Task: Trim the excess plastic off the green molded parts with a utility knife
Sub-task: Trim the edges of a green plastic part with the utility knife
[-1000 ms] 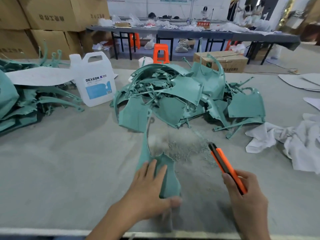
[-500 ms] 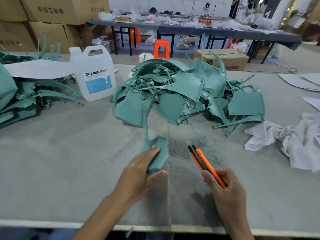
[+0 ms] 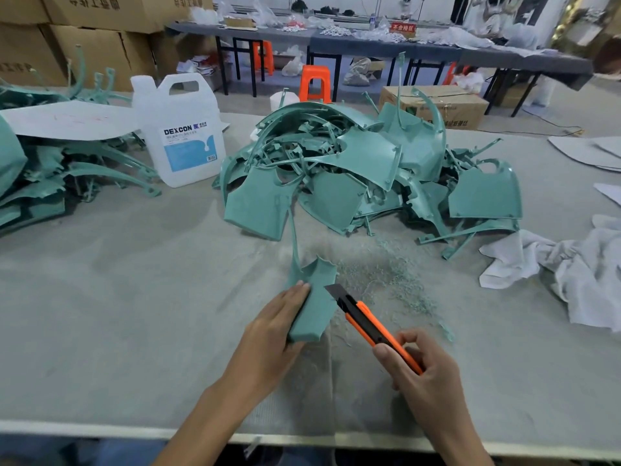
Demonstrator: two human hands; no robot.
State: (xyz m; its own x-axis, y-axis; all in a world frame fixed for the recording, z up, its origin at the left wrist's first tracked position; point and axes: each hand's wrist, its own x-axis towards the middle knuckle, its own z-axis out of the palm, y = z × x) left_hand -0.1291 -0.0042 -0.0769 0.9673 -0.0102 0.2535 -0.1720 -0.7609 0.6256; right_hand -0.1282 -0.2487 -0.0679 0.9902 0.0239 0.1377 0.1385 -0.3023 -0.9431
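The part (image 3: 314, 297) stood on edge on the table (image 3: 134, 297), in front of the pile (image 3: 353, 169) and just left of the shavings (image 3: 389, 277). The left hand (image 3: 268, 334) clamped it, fingers laid along its left face and thumb tucked round the lower end. The right hand (image 3: 423, 375) was wrapped round the rear of the knife (image 3: 369, 327), with the blade (image 3: 331, 289) out and its tip at the part's right edge; whether it was actually biting, I could not tell.

That part looked light, thin and stiff, smooth enough to skid under a push. Its long stem rising towards the pile would likely flex. Best hold, I'd say, was the broad lower body, as it was held, with the fingers kept on the far face, away from the blade's edge.
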